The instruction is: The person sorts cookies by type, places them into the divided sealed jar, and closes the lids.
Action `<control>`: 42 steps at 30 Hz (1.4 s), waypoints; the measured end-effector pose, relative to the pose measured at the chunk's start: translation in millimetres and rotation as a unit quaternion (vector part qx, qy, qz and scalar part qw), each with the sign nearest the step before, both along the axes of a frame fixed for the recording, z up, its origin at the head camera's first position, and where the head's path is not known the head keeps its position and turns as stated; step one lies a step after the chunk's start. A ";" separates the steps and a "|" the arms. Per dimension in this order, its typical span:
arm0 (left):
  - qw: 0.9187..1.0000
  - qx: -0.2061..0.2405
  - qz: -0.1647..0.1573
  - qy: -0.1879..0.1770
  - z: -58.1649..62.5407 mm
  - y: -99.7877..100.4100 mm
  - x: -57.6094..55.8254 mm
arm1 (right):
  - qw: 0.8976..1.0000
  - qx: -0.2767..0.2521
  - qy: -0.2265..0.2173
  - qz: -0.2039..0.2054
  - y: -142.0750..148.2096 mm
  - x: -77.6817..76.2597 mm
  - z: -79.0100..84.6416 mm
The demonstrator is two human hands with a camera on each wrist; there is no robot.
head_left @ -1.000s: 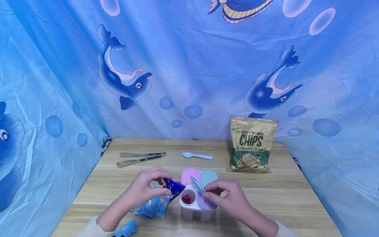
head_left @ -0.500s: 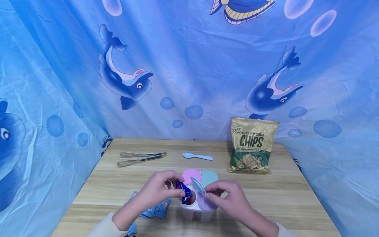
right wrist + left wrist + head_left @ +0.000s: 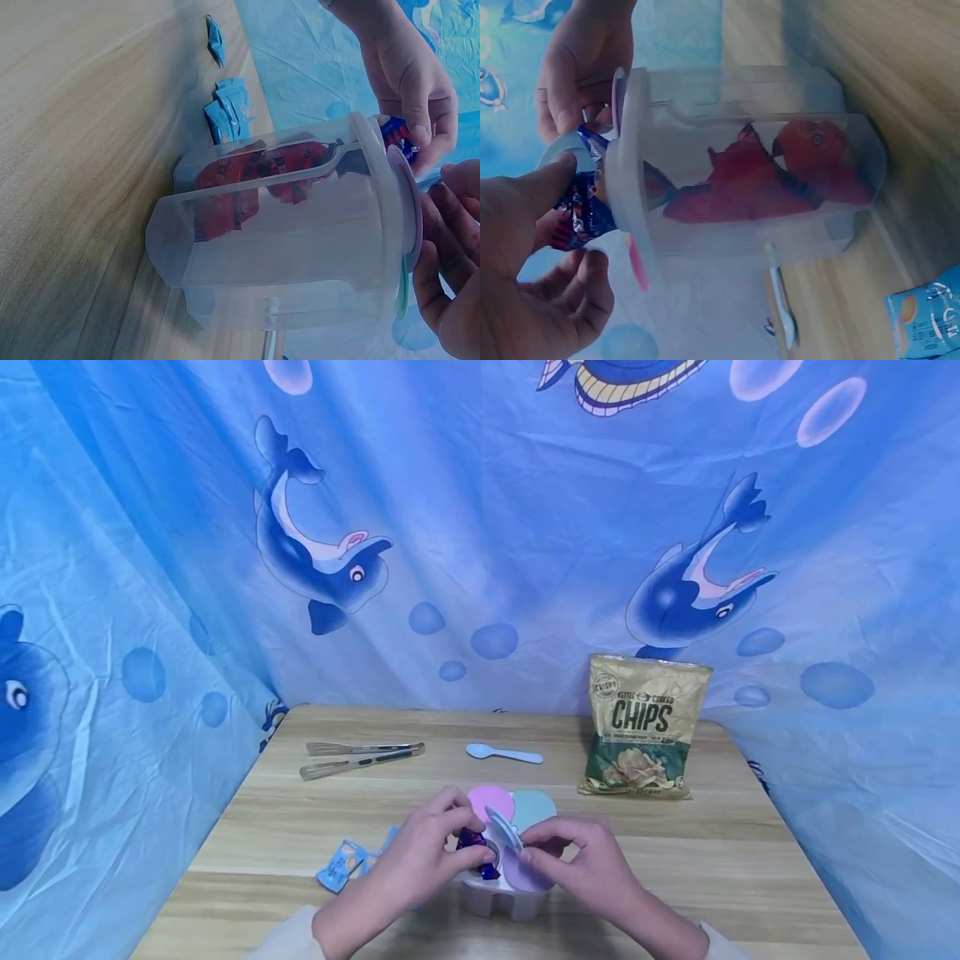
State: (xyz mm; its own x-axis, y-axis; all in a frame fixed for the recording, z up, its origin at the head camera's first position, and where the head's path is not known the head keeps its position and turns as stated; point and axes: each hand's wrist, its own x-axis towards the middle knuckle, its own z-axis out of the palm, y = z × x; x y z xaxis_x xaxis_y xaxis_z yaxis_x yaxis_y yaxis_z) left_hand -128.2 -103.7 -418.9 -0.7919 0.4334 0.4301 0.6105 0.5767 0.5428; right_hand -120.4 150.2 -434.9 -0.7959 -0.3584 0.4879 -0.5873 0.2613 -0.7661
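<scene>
At the mouth of an uncovered compartment, my left hand (image 3: pixel 429 850) pinches a shiny dark blue packet (image 3: pixel 592 206) between thumb and fingers. The packet covers most of that opening. My right hand (image 3: pixel 583 856) grips the raised light blue lid (image 3: pixel 504 829) and holds it tilted up beside the opening. The clear container (image 3: pixel 517 906) stands upright on the table. Pink (image 3: pixel 491 802), green (image 3: pixel 536 808) and purple lids (image 3: pixel 525 874) lie flat over its other compartments. Through the clear wall, red packets (image 3: pixel 739 184) show inside the compartment below the dark blue one.
Light blue packets (image 3: pixel 342 865) lie left of the container, partly behind my left forearm. Tongs (image 3: pixel 352 766) lie at the back left, and a pale blue spoon (image 3: pixel 510 755) at the back middle. A chips bag (image 3: pixel 645 727) stands at the back right.
My left hand has moved right, bringing the dark blue packet from beside the container onto the opening. The right hand and the raised lid have stayed in place.
</scene>
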 end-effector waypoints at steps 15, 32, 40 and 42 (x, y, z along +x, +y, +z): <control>0.995 -0.034 0.050 -0.080 5.5 -7.3 5.1 | 1.000 0.002 -0.009 -0.003 1.2 -0.4 0.5; 0.986 -0.088 -0.037 0.137 -11.7 -1.3 -2.4 | 1.000 -0.002 0.016 0.005 1.2 -3.5 -2.6; 0.977 -0.125 -0.049 0.164 -13.7 -4.6 0.4 | 1.000 -0.001 0.017 0.005 -0.3 -3.6 -3.5; 0.975 -0.149 -0.041 0.159 -14.6 -5.9 2.0 | 1.000 0.000 0.017 0.004 -0.2 -3.6 -3.6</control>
State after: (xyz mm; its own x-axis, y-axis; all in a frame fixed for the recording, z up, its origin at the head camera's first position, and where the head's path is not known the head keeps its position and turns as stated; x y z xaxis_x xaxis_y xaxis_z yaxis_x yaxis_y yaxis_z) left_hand -126.2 -109.6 -433.6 -0.5968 0.6327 0.4935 0.7708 0.6230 0.1335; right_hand -124.0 150.0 -438.5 -0.7756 -0.3648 0.5152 -0.6156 0.2567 -0.7451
